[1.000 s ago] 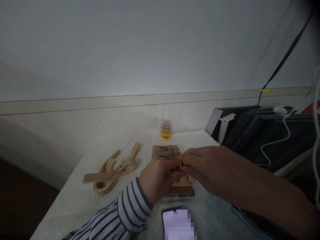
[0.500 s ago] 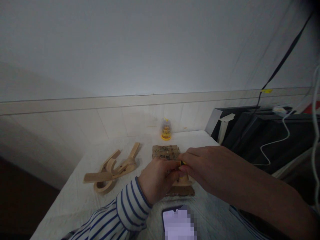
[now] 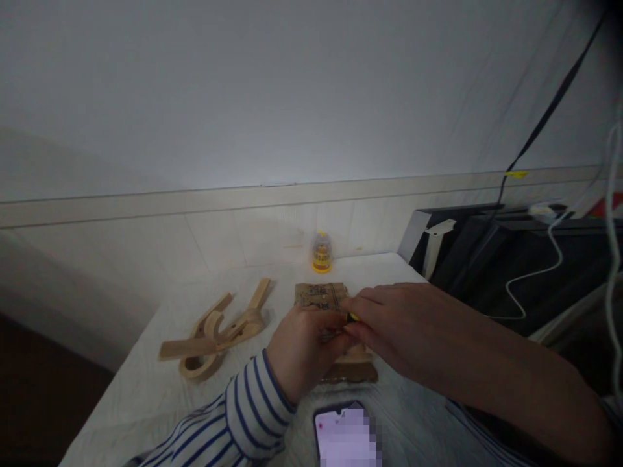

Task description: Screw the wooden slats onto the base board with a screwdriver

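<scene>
My right hand (image 3: 389,321) is closed in a pinch on a small yellow-and-black tool (image 3: 352,317), which looks like a screwdriver; the fingers cover most of it. Against it, my left hand (image 3: 304,344) is closed too, thumb and forefinger pressed together at the tool's near end. What the left fingers hold is hidden. Pale wood (image 3: 357,355) shows just under the hands. Beneath lies a brown printed packet (image 3: 321,293), partly covered by both hands.
Several curved and straight wooden parts (image 3: 209,344), joined together, lie on the white cloth (image 3: 131,402) at left. A clear container with a yellow base (image 3: 322,254) stands by the wall. A phone (image 3: 343,431) lies in front; dark panels (image 3: 516,259) and cables are at right.
Both hands stay together over the packet, with only a slight shift of the fingers around the tool. The whole view has moved a little.
</scene>
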{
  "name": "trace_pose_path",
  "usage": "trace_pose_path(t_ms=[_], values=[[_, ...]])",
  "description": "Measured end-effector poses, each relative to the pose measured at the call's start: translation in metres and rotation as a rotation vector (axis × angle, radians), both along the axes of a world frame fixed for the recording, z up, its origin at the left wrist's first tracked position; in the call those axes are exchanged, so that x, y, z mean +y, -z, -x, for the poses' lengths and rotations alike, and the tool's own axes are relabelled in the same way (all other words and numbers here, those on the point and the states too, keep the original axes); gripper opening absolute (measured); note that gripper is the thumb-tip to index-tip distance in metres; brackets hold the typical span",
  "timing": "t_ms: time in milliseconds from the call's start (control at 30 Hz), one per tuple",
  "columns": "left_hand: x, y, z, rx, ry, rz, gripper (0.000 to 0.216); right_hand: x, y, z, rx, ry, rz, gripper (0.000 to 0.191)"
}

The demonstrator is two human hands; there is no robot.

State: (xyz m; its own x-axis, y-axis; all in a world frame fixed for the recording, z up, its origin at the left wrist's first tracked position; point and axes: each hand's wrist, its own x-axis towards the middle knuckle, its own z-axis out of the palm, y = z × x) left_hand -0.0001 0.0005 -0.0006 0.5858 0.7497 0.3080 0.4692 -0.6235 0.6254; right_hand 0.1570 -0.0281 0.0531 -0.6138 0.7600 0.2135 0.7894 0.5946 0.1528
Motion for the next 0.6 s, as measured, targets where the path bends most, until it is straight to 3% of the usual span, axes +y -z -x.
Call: trace_pose_path(t_ms=[600], values=[[0.0006, 0.0031, 0.0014, -0.003, 0.015, 0.075, 0.013, -0.0008, -0.0038, -0.0059, 0.067, -0.029, 0.166, 0.019]])
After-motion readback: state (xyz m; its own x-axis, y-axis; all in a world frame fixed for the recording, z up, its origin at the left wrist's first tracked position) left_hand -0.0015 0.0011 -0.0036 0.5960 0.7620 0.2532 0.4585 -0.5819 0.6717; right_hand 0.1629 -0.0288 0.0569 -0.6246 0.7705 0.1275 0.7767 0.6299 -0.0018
